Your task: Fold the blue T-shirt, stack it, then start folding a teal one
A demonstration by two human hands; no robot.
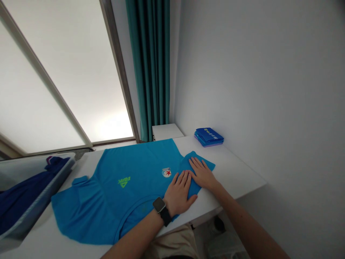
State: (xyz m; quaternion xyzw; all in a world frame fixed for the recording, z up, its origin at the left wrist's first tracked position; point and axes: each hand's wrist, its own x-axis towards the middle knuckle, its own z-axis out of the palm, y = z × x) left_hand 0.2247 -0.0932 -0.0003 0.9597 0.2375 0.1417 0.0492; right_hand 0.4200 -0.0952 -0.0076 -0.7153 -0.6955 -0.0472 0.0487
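Note:
A bright blue T-shirt lies spread on the white table, its neckline toward me and its hem toward the far edge. It carries a green logo on one side of the chest and a round badge with a red star on the other. My left hand, with a dark watch on the wrist, rests flat on the shirt near the right shoulder. On the right sleeve my right hand lies palm down, fingers stretched. The two hands nearly touch. The shirt's left sleeve is creased.
A stack of folded blue clothes sits at the table's back right, near the wall. To the left stands a plastic bin with a dark blue garment in it. A white cabinet and green curtain are behind.

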